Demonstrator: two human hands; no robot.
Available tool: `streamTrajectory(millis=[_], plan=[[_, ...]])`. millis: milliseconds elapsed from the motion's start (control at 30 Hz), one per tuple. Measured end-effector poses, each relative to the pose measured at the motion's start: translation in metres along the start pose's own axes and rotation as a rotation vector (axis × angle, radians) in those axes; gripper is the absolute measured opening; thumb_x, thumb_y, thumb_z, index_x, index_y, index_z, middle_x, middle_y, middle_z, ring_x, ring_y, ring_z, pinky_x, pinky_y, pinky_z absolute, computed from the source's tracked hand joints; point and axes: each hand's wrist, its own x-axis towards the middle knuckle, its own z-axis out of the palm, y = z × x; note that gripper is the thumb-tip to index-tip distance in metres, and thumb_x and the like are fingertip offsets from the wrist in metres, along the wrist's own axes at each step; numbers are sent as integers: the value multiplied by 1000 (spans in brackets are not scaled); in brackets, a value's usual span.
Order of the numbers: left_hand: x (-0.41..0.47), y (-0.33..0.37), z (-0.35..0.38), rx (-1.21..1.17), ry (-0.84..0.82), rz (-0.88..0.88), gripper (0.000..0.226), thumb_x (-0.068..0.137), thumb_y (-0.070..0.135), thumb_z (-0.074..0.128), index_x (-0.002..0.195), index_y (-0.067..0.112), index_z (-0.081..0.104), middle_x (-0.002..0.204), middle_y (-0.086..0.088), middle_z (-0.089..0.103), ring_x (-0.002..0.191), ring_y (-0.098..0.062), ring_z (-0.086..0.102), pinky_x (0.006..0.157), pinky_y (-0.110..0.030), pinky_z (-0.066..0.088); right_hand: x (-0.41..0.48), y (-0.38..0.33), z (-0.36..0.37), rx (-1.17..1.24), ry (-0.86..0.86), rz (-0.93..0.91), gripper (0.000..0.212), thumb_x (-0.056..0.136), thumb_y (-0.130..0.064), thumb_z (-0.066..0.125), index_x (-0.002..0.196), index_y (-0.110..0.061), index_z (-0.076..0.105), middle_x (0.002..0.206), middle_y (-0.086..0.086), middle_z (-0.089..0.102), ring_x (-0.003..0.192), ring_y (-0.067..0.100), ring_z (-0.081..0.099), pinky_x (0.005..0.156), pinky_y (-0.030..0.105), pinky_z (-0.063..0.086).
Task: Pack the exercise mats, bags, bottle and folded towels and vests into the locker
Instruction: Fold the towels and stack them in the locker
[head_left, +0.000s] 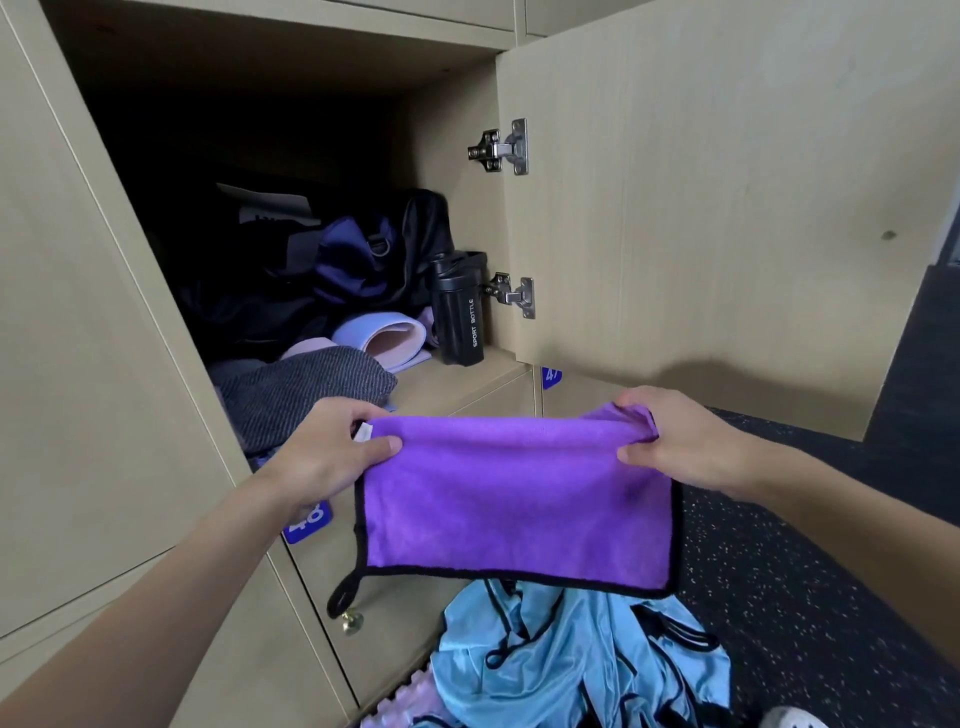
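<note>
An open locker (452, 384) holds bags, a rolled mat and a black bottle (461, 312). In front of it hangs a folded purple towel (519, 499), its top corners pinched by the left hand (332, 452) and right hand (675, 441).

I see a gym locker room, beige wooden lockers (104, 364) with blue number tags (309, 524), dark speckled rubber floor (779, 597), a black bottle (460, 317) marked SPORT BOTTLE
</note>
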Motion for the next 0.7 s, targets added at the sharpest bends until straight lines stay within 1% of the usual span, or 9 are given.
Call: streamTrajectory(millis=[33,100,200,233,367,467,567,633,700], plan=[[1,-1,0,98,10,40,8,91,10,67,86,7,73,85,-12,72,77,-25,68,72,-40,56,-1,1,-1,-77,6,-58,12,84,-8,69,92,-16,67,97,9,68,83,21,60,79,30,46],[4,-5,0,262,43,78,25,92,22,66,76,2,67,78,-16,67,69,-28,59,67,-45,49,-3,5,1,-156,32,-110,21,90,-16,66,72,-25,61,89,8,64,85,25,52,72,28,39],[2,-6,-1,338,98,106,44,92,34,66,68,-2,56,74,-9,56,64,-23,50,62,-38,40,-2,11,2,-256,135,-123,41,91,-27,65,57,-31,43,102,-1,46,102,19,37,89,32,34],[1,-6,-1,307,92,111,47,92,35,66,67,-2,53,74,-8,54,64,-23,49,62,-38,39,-2,12,2,-285,141,-121,41,93,-30,63,58,-28,42,103,-3,46,101,18,37,90,35,35],[-2,-6,-1,5,-44,14,45,99,32,56,71,-4,52,67,-7,50,63,-19,46,65,-34,40,-1,7,-1,-191,148,-85,42,96,-29,58,60,-13,42,61,-1,43,60,17,38,58,30,32],[-4,-1,2,-205,-59,-113,35,102,27,51,86,-4,59,68,-4,53,63,-13,52,59,-26,48,1,4,-5,-54,241,15,40,90,-30,67,59,-11,50,59,-2,44,56,12,38,52,23,29],[-7,10,11,-365,-29,-210,33,102,21,50,70,13,49,54,5,43,45,-6,43,42,-14,37,4,-3,-4,108,273,156,51,88,-35,69,55,-14,36,55,-3,34,53,15,31,51,28,22],[-10,19,21,-429,-40,-235,37,102,21,50,65,18,43,57,2,42,48,-8,42,45,-15,37,5,-11,2,228,263,226,46,91,-31,67,59,-15,37,55,-2,33,48,15,31,48,25,25],[-13,29,30,-485,-75,-235,34,102,20,48,68,18,49,65,-3,46,56,-13,47,55,-22,41,3,-25,8,437,190,253,29,93,-17,64,69,-7,52,57,2,41,42,13,41,42,22,38]])
